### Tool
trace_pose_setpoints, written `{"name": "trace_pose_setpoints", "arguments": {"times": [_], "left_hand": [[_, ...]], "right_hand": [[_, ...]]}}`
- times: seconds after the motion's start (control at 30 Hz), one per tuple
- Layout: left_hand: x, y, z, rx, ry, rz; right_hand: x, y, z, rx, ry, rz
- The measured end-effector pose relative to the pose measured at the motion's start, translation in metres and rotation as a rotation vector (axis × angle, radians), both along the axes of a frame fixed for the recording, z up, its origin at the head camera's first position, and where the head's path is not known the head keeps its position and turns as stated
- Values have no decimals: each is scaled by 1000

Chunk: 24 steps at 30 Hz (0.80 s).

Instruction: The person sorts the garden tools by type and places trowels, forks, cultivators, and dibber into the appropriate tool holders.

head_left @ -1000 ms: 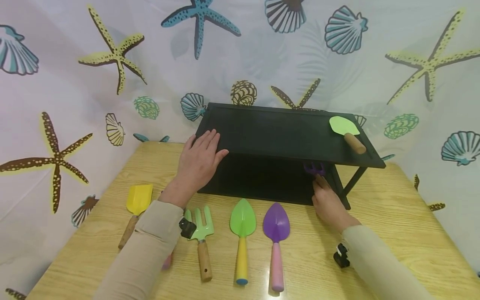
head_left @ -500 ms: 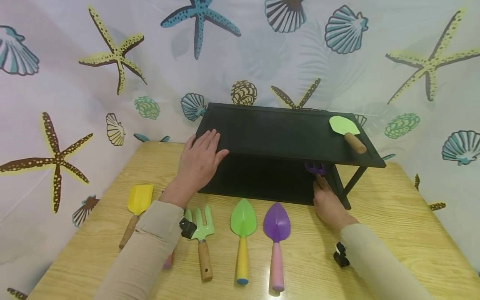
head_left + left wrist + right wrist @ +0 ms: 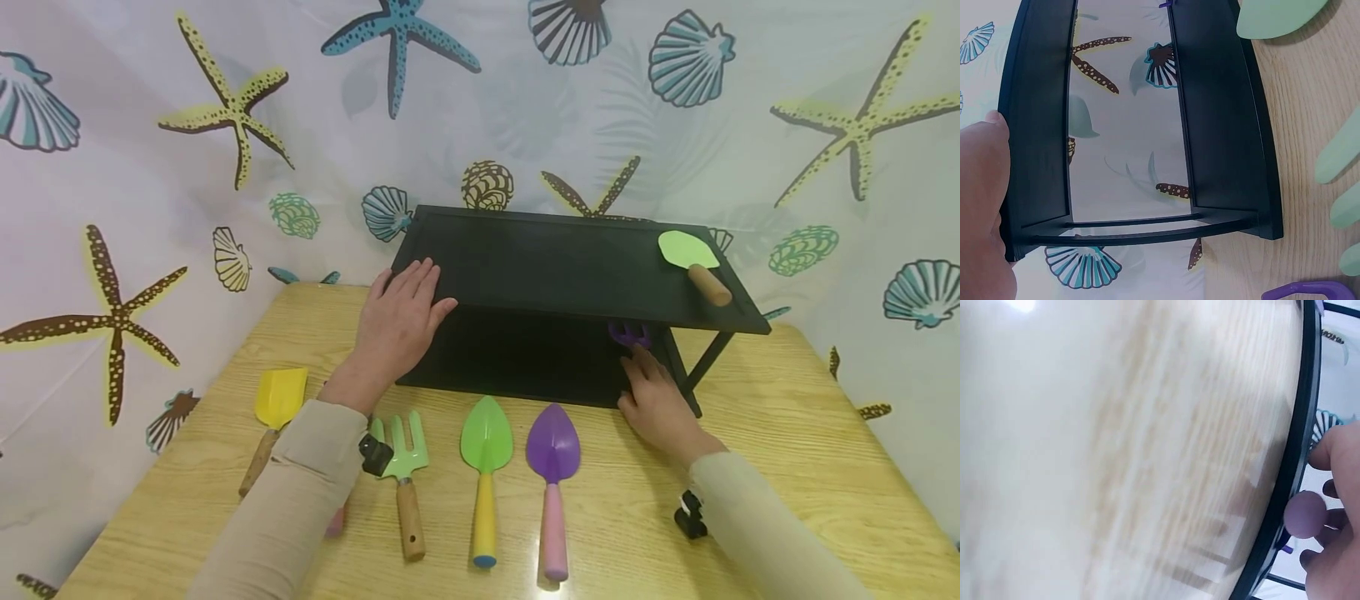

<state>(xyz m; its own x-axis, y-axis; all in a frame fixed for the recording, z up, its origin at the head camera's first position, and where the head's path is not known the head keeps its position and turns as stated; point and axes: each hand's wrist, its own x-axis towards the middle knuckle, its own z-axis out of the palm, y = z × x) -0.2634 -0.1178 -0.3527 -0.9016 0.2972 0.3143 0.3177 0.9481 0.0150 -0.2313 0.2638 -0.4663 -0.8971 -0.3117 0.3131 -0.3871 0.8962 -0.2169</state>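
Note:
My left hand (image 3: 397, 321) rests flat, fingers extended, on the left end of the black two-tier rack (image 3: 540, 262). In the left wrist view the same hand (image 3: 985, 212) lies along the rack's edge. At the right end, my right hand (image 3: 660, 408) reaches in at the lower shelf behind a purple garden fork (image 3: 630, 334), whose tines show under the top shelf. The right wrist view shows the rounded pink end of its handle (image 3: 1305, 514) beside loosely bent fingers, which appear apart from it. Part of the fork is hidden by the hand.
On the upper shelf lies a light green trowel (image 3: 690, 250). In front of the rack are a yellow shovel (image 3: 279, 398), a light green fork (image 3: 407, 467), a green trowel (image 3: 486, 442) and a purple trowel (image 3: 553, 446). Another pink-handled tool (image 3: 335, 523) is mostly under the left sleeve.
My right hand has loosened from the purple fork's handle, its fingers spreading and drawing back slightly. The fork stays on the lower shelf; my left hand has not moved.

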Motion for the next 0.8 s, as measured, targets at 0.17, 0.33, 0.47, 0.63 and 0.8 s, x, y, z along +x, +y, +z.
{"name": "trace_pose_setpoints", "arguments": {"times": [0.17, 0.33, 0.47, 0.63, 0.8], "left_hand": [[0, 1, -1, 2, 0, 4], [0, 1, -1, 6, 1, 4], [1, 1, -1, 7, 2, 2], [0, 2, -2, 4, -4, 0], [1, 2, -2, 6, 3, 3]], "right_hand": [[7, -2, 6, -45, 5, -7], [17, -4, 12, -64, 90, 12], [27, -4, 17, -57, 163, 32], [45, -7, 24, -89, 150, 40], [65, -14, 32, -150, 110, 50]]}}
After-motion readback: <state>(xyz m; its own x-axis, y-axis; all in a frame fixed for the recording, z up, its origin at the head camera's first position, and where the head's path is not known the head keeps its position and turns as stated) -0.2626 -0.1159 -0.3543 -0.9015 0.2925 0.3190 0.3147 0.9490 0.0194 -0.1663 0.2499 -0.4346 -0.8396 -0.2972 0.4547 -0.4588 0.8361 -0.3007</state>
